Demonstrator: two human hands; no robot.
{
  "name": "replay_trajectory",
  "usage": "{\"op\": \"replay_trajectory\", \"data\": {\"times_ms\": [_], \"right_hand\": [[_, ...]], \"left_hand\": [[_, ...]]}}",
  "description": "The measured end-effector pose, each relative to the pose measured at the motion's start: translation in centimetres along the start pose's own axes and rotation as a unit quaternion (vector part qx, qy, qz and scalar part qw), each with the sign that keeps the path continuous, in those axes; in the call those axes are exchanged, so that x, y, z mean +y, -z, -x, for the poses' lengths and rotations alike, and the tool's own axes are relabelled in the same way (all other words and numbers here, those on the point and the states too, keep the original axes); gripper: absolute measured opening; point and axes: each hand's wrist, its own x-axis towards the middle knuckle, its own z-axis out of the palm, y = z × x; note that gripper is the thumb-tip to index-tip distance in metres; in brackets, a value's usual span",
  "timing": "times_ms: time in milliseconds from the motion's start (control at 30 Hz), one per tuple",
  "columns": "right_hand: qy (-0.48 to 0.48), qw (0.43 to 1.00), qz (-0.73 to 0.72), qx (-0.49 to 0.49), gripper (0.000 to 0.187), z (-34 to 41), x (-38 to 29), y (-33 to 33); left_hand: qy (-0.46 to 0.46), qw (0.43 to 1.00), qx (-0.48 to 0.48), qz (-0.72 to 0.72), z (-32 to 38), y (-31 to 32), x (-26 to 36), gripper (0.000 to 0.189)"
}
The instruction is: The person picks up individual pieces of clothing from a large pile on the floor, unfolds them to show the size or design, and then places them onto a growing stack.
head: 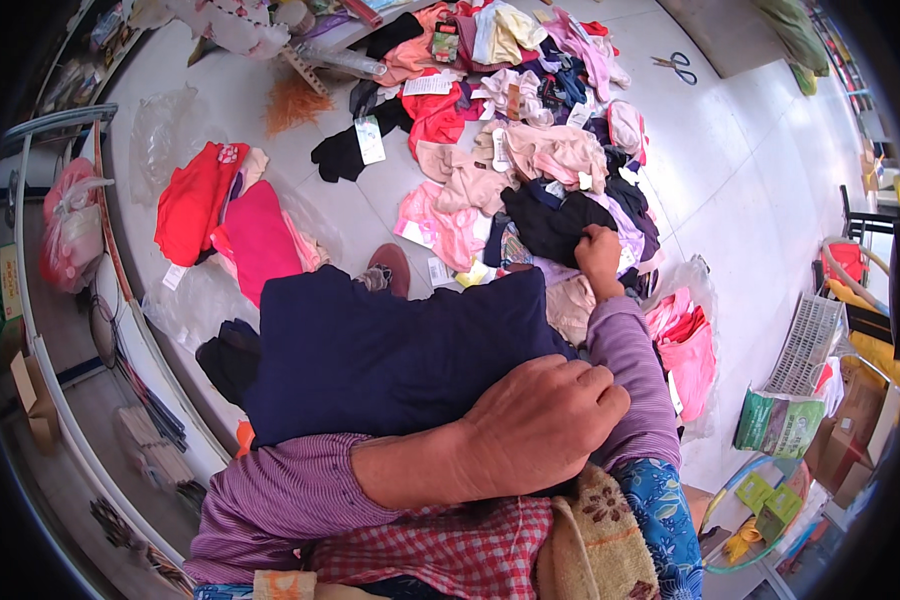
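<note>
A folded navy garment [375, 352] lies across my lap. My left hand [547, 420] crosses over its lower right side with the fingers curled; whether they hold anything is hidden. Farther out, my right hand [600, 255] pinches a black garment [551, 221] on the near right part of a floor pile. Around it in the pile are beige clothes [559, 154], a pink garment [450, 225] and lilac cloth [622, 225], several with paper tags. A red-checked cloth [435, 540] and a tan patterned towel [607, 532] lie close to my body.
Folded red and magenta clothes [259, 232] lie left on clear plastic. A bag of pink clothes [686, 352] sits right. Scissors [676, 67] lie on the floor at far right. A metal-framed rack [37, 352] runs along the left; a grey plastic basket [806, 345] and cartons [851, 427] stand right.
</note>
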Motion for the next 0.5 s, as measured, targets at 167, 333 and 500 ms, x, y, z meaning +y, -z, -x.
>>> {"op": "replay_trajectory", "data": {"times_ms": [167, 333, 500], "right_hand": [[-0.219, 0.680, -0.700, 0.021, 0.023, -0.9, 2.6, 4.9], [-0.153, 0.497, -0.851, 0.068, 0.029, 1.0, 3.0, 14.4], [-0.062, 0.478, -0.876, 0.037, 0.032, 2.6, 4.8, 19.7]], "left_hand": [[-0.006, 1.000, 0.003, -0.017, 0.5, 0.0, -0.1, 0.008], [-0.016, 1.000, 0.008, -0.020, 0.5, -0.1, -0.1, 0.006], [-0.020, 1.000, 0.006, -0.020, 0.5, -0.2, -0.1, 0.004]]}}
